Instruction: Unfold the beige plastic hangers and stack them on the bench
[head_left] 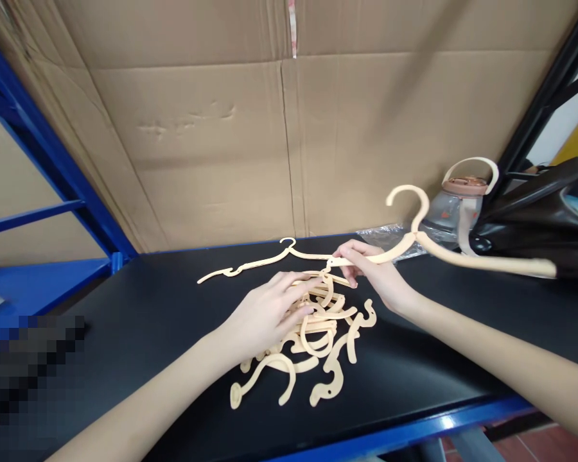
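My right hand (373,273) is closed on one end of a cream plastic hanger (455,256), which it holds lifted above the black shelf surface (164,321), hook up, its other arm reaching right. My left hand (270,311) rests with fingers spread on a pile of loose cream hanger pieces (318,340), its fingertips touching one piece. Another assembled cream hanger (255,262) lies flat behind the pile.
Cardboard sheets (279,128) line the back of the shelf. A clear water bottle with a strap (455,205) and a black bag (544,218) stand at the back right, with clear plastic wrap (383,236) beside them. Blue shelf frame (52,173) at left and the front edge.
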Motion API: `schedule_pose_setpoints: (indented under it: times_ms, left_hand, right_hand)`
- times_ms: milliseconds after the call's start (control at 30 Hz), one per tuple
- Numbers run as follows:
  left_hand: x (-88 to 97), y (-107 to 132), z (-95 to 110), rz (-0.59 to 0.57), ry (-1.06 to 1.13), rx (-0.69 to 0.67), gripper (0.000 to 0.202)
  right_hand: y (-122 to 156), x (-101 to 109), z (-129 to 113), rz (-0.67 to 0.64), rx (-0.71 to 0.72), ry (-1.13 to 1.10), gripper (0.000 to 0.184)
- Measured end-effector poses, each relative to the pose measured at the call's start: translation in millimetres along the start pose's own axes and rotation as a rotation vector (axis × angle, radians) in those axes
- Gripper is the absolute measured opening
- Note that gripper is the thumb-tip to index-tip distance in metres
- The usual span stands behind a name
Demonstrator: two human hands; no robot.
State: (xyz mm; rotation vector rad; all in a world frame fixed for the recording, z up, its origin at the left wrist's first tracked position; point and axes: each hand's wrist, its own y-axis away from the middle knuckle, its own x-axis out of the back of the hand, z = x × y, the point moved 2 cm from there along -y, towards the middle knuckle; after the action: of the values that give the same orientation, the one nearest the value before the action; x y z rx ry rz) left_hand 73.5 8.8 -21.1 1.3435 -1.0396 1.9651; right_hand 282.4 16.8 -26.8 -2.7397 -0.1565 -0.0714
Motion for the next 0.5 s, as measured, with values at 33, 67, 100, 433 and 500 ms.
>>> schedule_pose_setpoints:
  times_ms: [33, 67, 100, 433, 500]
  left_hand:
    - [-1.7, 0.0, 0.9, -0.032, 0.006, -0.035, 0.037]
    - [-3.4, 0.0, 1.1, -0.061, 0.01, -0.059, 0.035]
    - [-5.0, 0.0, 0.6, -0.088, 0.011, -0.068, 0.034]
    - [-2.8, -2.9, -9.5, -0.028, -0.072, 0.06, 0.036]
    - [-0.9, -2.7, -17.7, 0.016, -0.148, 0.096, 0.035]
  right_hand:
    - [-1.3, 0.0, 2.0, -0.006, -0.019, 0.001, 0.028]
    - [-2.6, 0.1, 4.3, -0.006, -0.036, 0.004, 0.029]
    - [-3.8, 0.3, 6.6, 0.001, -0.049, 0.01, 0.029]
    - [-7.7, -0.1, 23.4, -0.002, -0.196, 0.054, 0.024]
    - [-7.5, -0.1, 23.9, 0.013, -0.205, 0.057, 0.022]
